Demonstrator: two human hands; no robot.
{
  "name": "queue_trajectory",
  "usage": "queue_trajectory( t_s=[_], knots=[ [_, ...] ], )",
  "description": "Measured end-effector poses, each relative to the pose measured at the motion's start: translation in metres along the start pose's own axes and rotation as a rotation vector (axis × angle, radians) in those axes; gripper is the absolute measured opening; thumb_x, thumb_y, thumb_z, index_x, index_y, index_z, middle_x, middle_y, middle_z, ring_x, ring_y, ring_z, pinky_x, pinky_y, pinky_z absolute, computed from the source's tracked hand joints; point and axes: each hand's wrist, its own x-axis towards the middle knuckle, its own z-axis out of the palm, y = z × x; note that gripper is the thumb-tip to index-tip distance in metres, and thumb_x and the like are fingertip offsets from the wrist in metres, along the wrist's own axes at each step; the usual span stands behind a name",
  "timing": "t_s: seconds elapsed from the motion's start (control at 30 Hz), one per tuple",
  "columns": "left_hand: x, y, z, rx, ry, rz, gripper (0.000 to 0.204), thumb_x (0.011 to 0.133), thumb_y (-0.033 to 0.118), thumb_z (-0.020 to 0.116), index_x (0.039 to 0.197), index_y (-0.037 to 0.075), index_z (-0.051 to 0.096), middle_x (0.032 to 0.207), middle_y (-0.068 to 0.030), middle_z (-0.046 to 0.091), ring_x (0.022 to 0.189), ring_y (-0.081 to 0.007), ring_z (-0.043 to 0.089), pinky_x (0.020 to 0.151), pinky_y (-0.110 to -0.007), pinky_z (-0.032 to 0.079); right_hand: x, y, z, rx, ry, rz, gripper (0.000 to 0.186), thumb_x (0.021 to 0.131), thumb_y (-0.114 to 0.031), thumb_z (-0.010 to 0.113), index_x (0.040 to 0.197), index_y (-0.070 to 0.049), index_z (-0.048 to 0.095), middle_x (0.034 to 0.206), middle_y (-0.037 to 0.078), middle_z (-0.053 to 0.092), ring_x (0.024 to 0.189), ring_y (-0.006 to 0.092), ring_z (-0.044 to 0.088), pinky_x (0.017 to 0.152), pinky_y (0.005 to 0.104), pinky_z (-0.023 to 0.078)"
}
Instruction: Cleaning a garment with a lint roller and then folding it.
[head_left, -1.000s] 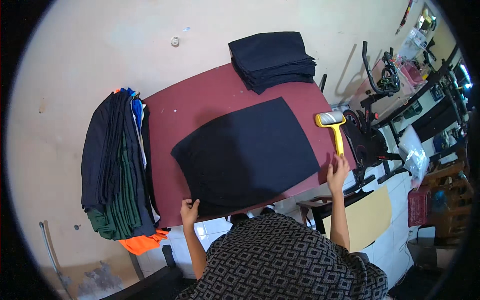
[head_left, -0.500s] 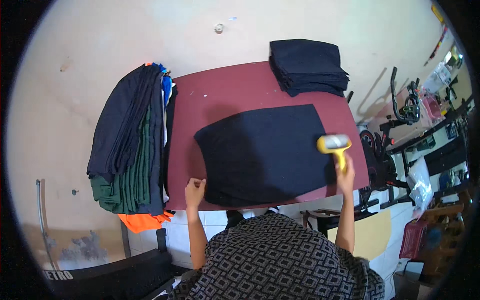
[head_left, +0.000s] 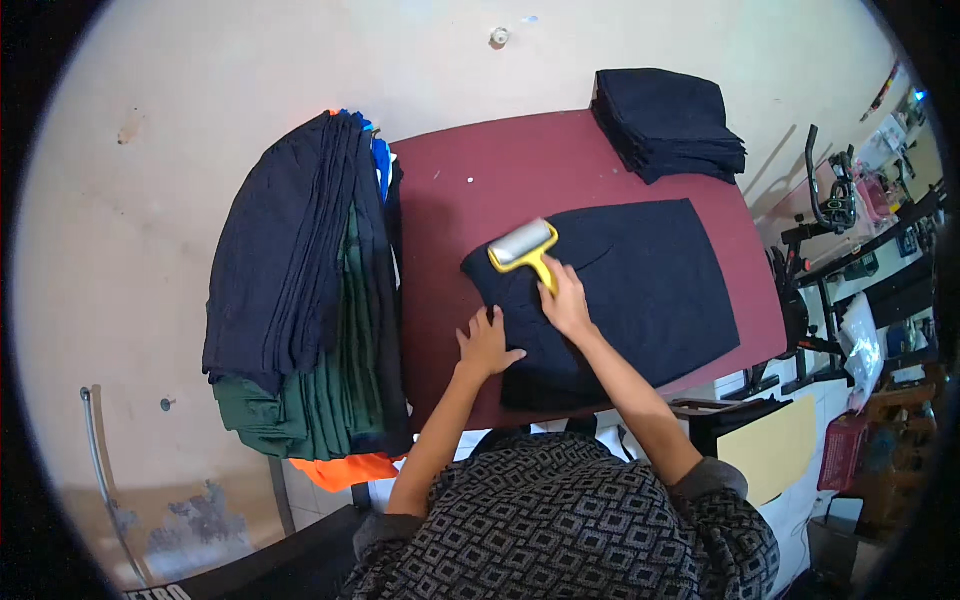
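Note:
A dark navy garment (head_left: 640,290) lies flat on the maroon tabletop (head_left: 450,240). My right hand (head_left: 565,300) grips the yellow handle of a sticky roller (head_left: 520,242), whose pale cylinder is over the garment's upper left corner. Just below that, my left hand (head_left: 488,345) has its fingers spread on the garment's left edge, holding nothing. My forearms come up from the lower edge.
Long piles of dark and green garments (head_left: 275,270) drape over the table's left end, orange cloth (head_left: 345,470) beneath. A folded dark stack (head_left: 665,125) sits at the back right. An exercise bike (head_left: 830,190), cream board (head_left: 760,445) and red basket (head_left: 840,450) are at the right.
My right hand took hold of the roller at the table's right and brought it leftward across the garment. My left hand released the bottom left corner and moved up along the edge, fingers spreading.

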Motion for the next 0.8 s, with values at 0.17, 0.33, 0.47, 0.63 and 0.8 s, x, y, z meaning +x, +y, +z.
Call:
queue_trajectory(
  t_s=[0.17,0.33,0.47,0.63,0.8],
  knots=[
    [0.017,0.015,-0.025,0.448,-0.111,0.125,0.100,0.054,0.049,0.075,0.126,-0.006,0.034,0.138,-0.0249,0.024,0.130,-0.0351,0.018,0.102,-0.060,0.009,0.005,-0.021,0.011,-0.055,0.013,0.113,0.049,0.072,-0.002,0.061,0.118,-0.006,0.047,0.092,0.022,0.055,0.087,0.0407,0.054,0.076,0.0415,0.045],
    [0.032,-0.002,-0.036,0.492,-0.196,0.178,0.102,0.051,0.050,0.077,0.123,-0.007,0.034,0.135,-0.0254,0.028,0.130,-0.0320,0.023,0.105,-0.056,0.006,-0.094,-0.022,-0.038,-0.016,0.032,0.157,0.048,0.070,-0.001,0.063,0.116,-0.006,0.051,0.097,0.018,0.058,0.090,0.0344,0.057,0.081,0.0371,0.045],
    [0.043,0.011,-0.045,0.468,-0.211,0.171,0.095,0.050,0.047,0.078,0.118,-0.006,0.039,0.126,-0.0210,0.041,0.122,-0.0306,0.037,0.104,-0.057,0.009,-0.173,-0.016,-0.073,0.050,0.083,0.340,0.049,0.067,0.006,0.062,0.114,-0.005,0.054,0.105,0.014,0.059,0.097,0.0260,0.058,0.086,0.0329,0.043],
    [0.053,0.001,-0.054,0.362,-0.004,0.231,0.076,0.047,0.042,0.081,0.101,-0.001,0.050,0.103,-0.0164,0.058,0.100,-0.0298,0.055,0.101,-0.055,0.022,-0.129,-0.024,-0.047,-0.051,0.148,0.215,0.046,0.068,-0.001,0.064,0.113,-0.003,0.053,0.101,0.016,0.059,0.094,0.0301,0.058,0.082,0.0342,0.045],
    [0.063,-0.013,-0.060,0.099,-0.001,0.166,0.063,0.050,0.029,0.082,0.102,0.008,0.052,0.100,-0.0124,0.062,0.100,-0.0252,0.057,0.102,-0.049,0.025,-0.033,-0.009,-0.001,-0.035,0.185,0.128,0.043,0.069,-0.007,0.065,0.111,-0.004,0.051,0.096,0.018,0.058,0.090,0.0330,0.057,0.080,0.0375,0.045]
  ],
)
